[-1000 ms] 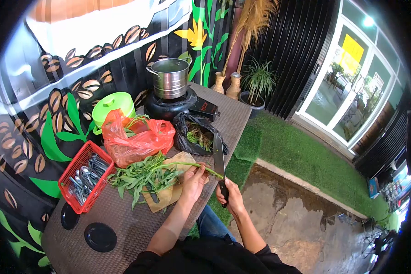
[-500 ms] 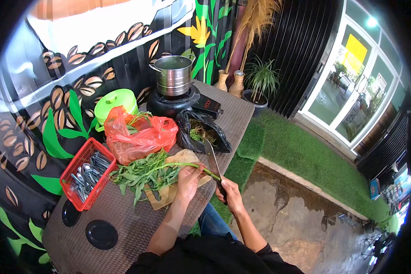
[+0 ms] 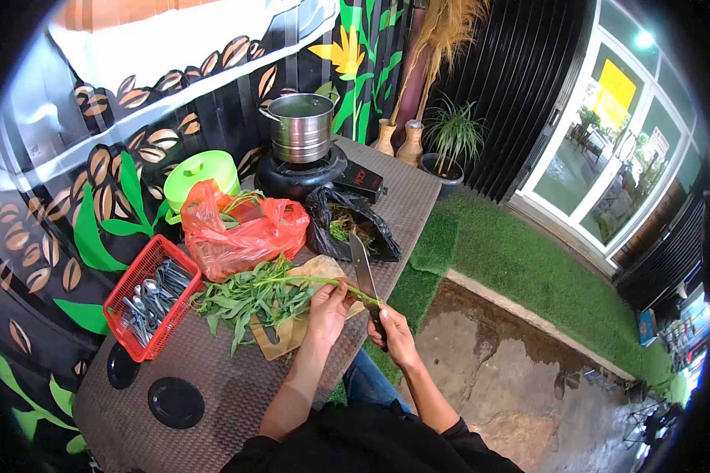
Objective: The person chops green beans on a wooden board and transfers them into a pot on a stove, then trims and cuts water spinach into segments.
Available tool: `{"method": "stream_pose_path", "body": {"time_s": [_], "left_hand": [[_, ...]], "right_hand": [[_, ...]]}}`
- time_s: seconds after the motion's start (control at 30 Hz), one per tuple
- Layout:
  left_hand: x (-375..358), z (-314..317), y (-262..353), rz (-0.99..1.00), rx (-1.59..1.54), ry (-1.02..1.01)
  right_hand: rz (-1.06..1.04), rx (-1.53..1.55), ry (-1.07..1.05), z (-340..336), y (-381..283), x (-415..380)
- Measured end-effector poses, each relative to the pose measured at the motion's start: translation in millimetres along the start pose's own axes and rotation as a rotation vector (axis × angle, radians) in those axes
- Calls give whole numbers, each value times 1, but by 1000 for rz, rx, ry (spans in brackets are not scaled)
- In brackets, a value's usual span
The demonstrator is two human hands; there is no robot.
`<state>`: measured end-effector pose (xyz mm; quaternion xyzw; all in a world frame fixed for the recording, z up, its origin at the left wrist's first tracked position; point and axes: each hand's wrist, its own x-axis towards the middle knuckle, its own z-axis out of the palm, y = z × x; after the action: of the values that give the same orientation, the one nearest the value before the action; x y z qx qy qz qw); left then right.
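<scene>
Green leafy long-stemmed vegetables (image 3: pixel 252 298) lie mostly left of the left grip (image 3: pixel 328 312), which pinches their stems, while the right grip (image 3: pixel 396 335) clasps a black-handled long steel-bladed knife (image 3: pixel 364 266) just beside the stem ends, so a slipping stem or sliding blade could nick the left grip.

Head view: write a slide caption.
Left hand holds greens; right hand holds a knife near their stem ends.

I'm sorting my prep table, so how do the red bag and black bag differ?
The red bag is translucent, while the black bag looks opaque. The red bag bulges upward; the black bag sits lower, its mouth spread wide. Both hold greenery on the table.
</scene>
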<state>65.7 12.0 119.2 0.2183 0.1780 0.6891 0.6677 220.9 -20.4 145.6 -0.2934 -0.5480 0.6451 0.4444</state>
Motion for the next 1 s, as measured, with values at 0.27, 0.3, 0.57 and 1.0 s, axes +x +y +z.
{"method": "stream_pose_path", "body": {"time_s": [0.27, 0.3, 0.57, 1.0], "left_hand": [[-4, 4, -2, -7, 94, -84], [-4, 4, -3, -5, 95, -114], [-5, -2, -5, -18, 65, -88], [3, -7, -15, -11, 259, -92]], "right_hand": [[-101, -136, -11, -7, 1, -3], [-108, -133, -7, -8, 2, -2], [-59, -88, -34, -9, 3, -1], [16, 35, 97, -10, 11, 4]]}}
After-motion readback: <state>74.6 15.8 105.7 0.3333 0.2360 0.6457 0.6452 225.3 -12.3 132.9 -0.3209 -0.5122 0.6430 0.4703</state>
